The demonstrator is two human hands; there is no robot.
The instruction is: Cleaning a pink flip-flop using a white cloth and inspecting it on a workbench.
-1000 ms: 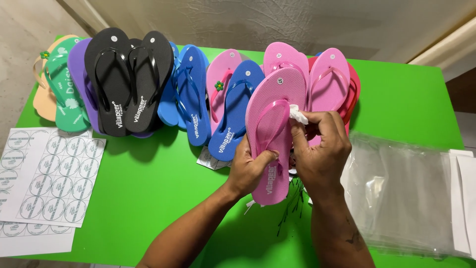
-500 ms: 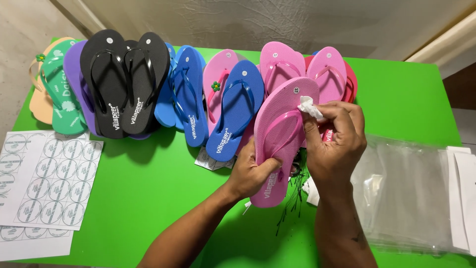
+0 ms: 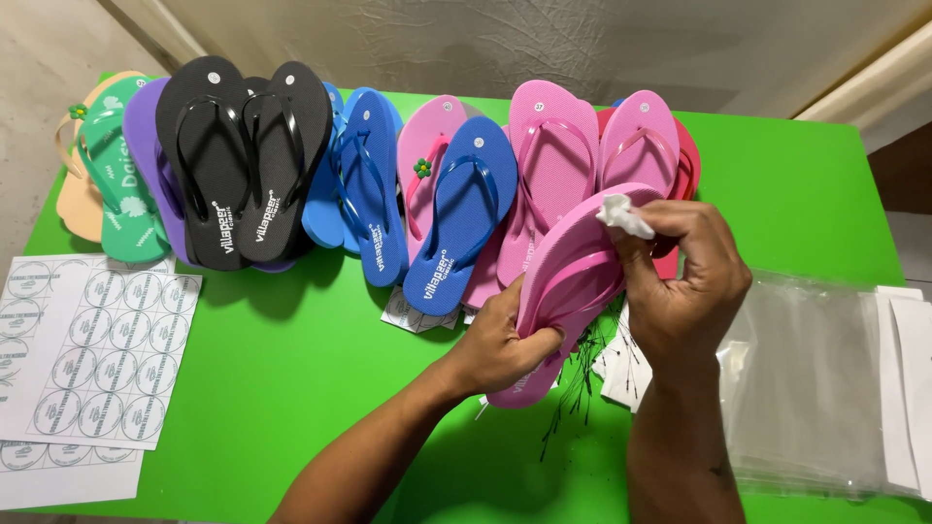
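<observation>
Bright green bench (image 3: 291,388). Along far edge: overlapping row of flip-flops (image 3: 369,175). At left: sticker sheets (image 3: 92,354). At right: stack of clear plastic bags (image 3: 806,378), white paper strips (image 3: 908,388). Near middle: black tag ties (image 3: 582,388).

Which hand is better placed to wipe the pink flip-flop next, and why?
Probably the right hand: it already pinches the white cloth at the toe end of the pink flip-flop. The left hand grips the flip-flop's middle, steadying it.

Left hand (image 3: 500,335) grips pink flip-flop (image 3: 568,281); right hand (image 3: 684,277) pinches white scrap (image 3: 621,213).
</observation>
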